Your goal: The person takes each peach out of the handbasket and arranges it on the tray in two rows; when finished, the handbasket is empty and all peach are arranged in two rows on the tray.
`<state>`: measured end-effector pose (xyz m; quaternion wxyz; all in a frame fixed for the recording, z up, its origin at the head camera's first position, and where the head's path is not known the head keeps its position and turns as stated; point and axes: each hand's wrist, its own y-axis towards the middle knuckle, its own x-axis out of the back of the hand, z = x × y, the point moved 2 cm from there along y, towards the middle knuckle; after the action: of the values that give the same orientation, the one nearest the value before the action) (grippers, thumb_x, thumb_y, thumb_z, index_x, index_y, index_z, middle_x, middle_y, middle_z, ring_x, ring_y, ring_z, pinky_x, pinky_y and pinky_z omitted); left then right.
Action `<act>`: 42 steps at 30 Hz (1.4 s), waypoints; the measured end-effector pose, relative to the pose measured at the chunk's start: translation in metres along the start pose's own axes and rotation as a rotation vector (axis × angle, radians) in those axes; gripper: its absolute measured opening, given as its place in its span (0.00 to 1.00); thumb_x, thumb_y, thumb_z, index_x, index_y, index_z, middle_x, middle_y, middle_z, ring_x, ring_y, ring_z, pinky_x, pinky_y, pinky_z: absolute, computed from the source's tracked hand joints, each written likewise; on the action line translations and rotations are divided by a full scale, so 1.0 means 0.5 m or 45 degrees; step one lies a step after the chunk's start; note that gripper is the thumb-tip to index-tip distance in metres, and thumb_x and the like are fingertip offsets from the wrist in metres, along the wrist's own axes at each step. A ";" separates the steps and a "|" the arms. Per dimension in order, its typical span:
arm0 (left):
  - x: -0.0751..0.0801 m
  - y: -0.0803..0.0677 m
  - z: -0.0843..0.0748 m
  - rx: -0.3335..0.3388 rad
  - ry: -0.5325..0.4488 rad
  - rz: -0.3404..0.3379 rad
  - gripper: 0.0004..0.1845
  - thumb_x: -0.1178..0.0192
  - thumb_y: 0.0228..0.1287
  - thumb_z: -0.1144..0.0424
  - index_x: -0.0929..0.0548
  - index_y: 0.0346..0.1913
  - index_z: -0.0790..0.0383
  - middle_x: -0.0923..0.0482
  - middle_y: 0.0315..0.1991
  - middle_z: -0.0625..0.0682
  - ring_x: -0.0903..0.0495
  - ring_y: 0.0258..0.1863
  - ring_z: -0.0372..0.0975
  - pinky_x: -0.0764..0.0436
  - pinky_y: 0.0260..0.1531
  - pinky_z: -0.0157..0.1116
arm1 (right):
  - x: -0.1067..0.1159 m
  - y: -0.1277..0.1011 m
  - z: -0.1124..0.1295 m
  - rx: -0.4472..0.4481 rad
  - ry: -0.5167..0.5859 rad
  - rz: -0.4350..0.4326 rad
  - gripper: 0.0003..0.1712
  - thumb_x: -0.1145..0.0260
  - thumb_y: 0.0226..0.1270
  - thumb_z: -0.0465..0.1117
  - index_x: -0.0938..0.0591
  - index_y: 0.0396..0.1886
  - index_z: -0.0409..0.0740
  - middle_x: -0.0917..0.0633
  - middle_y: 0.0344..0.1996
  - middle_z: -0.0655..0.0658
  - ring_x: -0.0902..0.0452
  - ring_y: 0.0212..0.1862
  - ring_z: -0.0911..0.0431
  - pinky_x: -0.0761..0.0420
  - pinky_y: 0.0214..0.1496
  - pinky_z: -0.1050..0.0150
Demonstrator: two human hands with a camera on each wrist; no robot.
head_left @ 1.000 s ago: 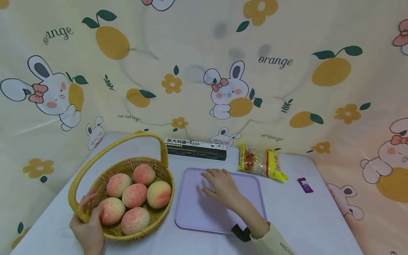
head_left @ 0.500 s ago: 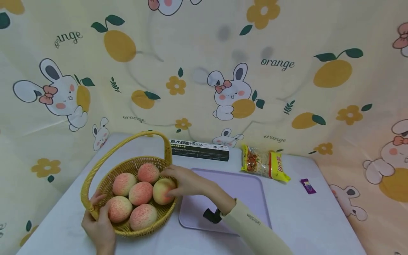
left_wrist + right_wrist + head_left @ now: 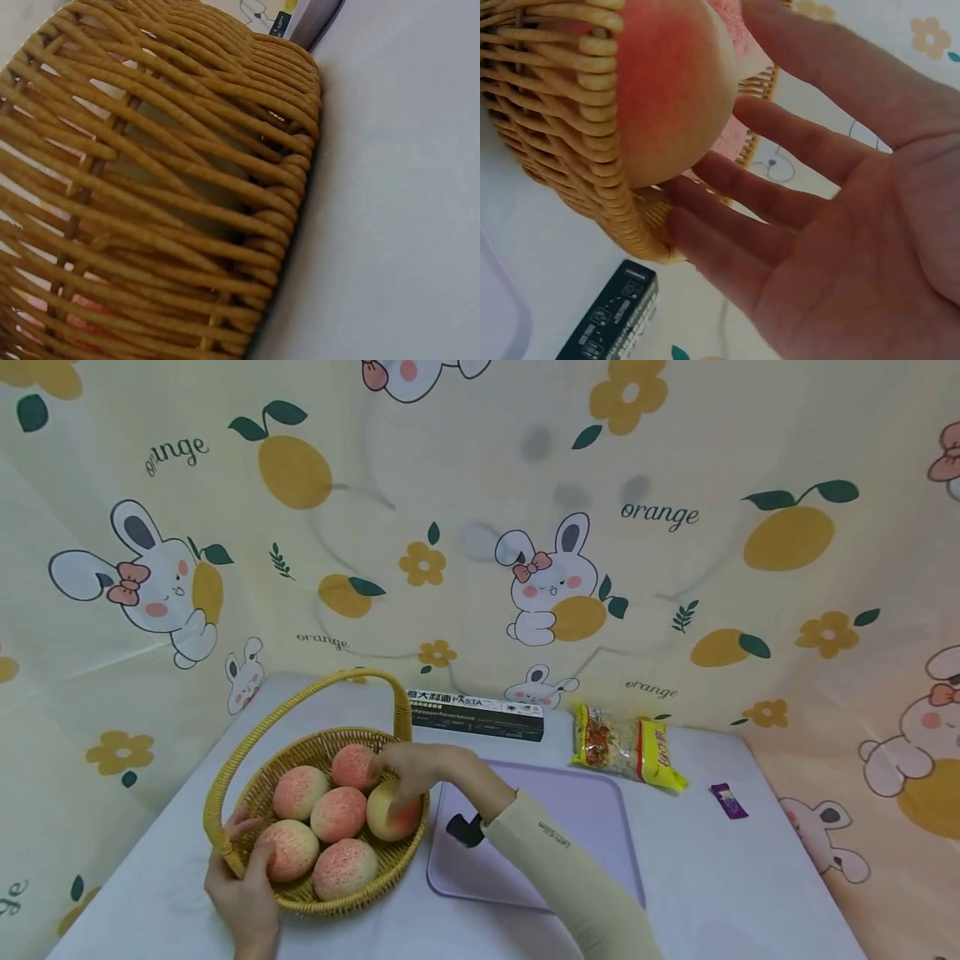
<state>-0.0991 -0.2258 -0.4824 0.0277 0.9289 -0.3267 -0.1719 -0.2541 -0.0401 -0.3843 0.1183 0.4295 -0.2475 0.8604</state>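
Peach (image 3: 393, 812) | in basket (image 3: 247, 777) | right hand (image 3: 416, 768) fingers touching its top

We find the widest free room on the tray (image 3: 577, 827), bare but for the right arm lying across its near left part, and on the table (image 3: 720, 893) near and right of it, where only a small purple packet (image 3: 728, 800) lies. The far edge is lined by the pasta box (image 3: 476, 714) and snack bag (image 3: 628, 746). At the basket (image 3: 300, 760) the arched handle (image 3: 315, 693) bars the far-left way in, peaches (image 3: 339, 814) fill the bowl, and our left hand (image 3: 243, 893) blocks the near rim.
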 end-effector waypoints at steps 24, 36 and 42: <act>0.010 0.003 0.005 0.013 -0.005 0.010 0.15 0.44 0.62 0.81 0.23 0.52 0.78 0.23 0.58 0.55 0.28 0.60 0.42 0.29 0.54 0.23 | -0.002 0.063 0.045 -0.220 -0.272 0.404 0.32 0.20 0.51 0.44 0.21 0.57 0.47 0.22 0.50 0.55 0.30 0.51 0.62 0.26 0.52 0.69; 0.007 0.004 0.002 -0.052 0.018 0.046 0.15 0.46 0.60 0.83 0.24 0.50 0.78 0.24 0.59 0.59 0.28 0.60 0.44 0.29 0.55 0.24 | -0.028 0.076 0.023 -0.183 -0.279 0.384 0.22 0.21 0.51 0.39 0.22 0.43 0.46 0.25 0.34 0.54 0.31 0.39 0.61 0.27 0.39 0.72; 0.010 0.004 0.008 -0.031 -0.016 0.056 0.15 0.47 0.61 0.83 0.24 0.51 0.79 0.24 0.59 0.59 0.28 0.59 0.45 0.29 0.54 0.24 | -0.036 0.075 0.009 -0.089 -0.227 0.369 0.27 0.21 0.51 0.38 0.23 0.49 0.43 0.23 0.39 0.54 0.31 0.42 0.63 0.29 0.44 0.75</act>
<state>-0.0981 -0.2303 -0.4874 0.0408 0.9200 -0.3452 -0.1809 -0.2558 -0.0740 -0.4086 -0.0147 0.4596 -0.3462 0.8177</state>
